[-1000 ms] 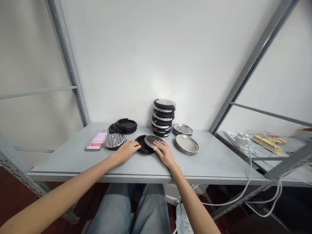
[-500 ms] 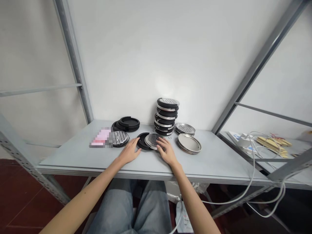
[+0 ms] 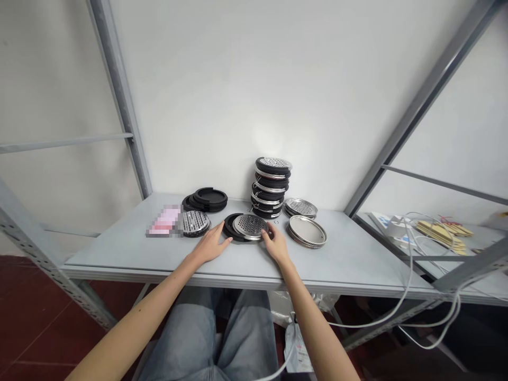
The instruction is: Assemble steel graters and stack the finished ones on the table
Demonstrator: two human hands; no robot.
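Observation:
A round perforated metal grater disc lies partly over a round black holder near the front middle of the table. My right hand grips the disc's right edge, thumb at its near side and fingers around the rim. To the left, my left hand rests with fingers stretched out and thumb apart, its fingertips at the holder's left edge. Beside that hand sits a small stack of slotted metal discs. Behind the disc rises a tall stack of black-rimmed grater discs.
Empty black holders are stacked at the back left. On the right lie plain metal trays and more perforated discs. A blurred pink item is at the left. White cables hang near the right shelf post.
My right hand has shifted from over the grater disc to its right edge, uncovering more of its face. The disc lies slightly farther left on the holder. My left hand has barely moved.

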